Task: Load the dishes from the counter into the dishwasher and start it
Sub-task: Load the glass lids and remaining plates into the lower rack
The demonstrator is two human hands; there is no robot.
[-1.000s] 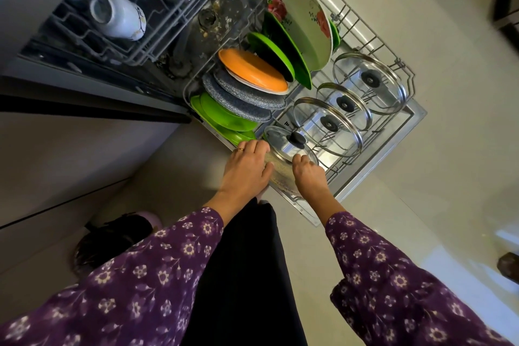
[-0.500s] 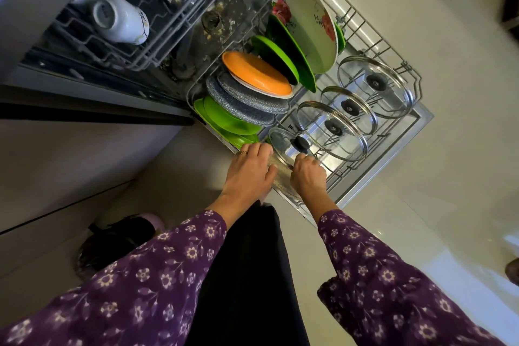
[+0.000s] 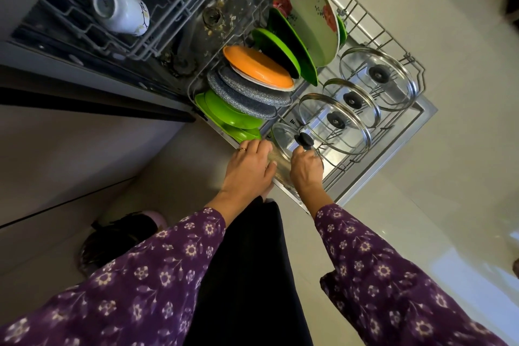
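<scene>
The dishwasher's lower rack [image 3: 418,70] is pulled out over the open door. It holds green, grey, orange and floral plates [image 3: 306,14] on the left and three glass lids [image 3: 337,123] on the right. A small glass lid [image 3: 283,137] with a black knob stands at the rack's near edge. My left hand [image 3: 250,166] grips its left rim. My right hand [image 3: 306,168] holds its right side just below the knob.
The upper rack [image 3: 157,34] sticks out at the top left with white mugs [image 3: 120,8] and a steel bowl. Food bits lie on the tub floor. Pale cabinet fronts run along the left. Light floor tiles spread to the right. A dark slipper sits by my feet.
Both hands have shifted slightly up and right with the small lid, setting it more upright at the rack's near edge. My right hand has moved closer to the knob.
</scene>
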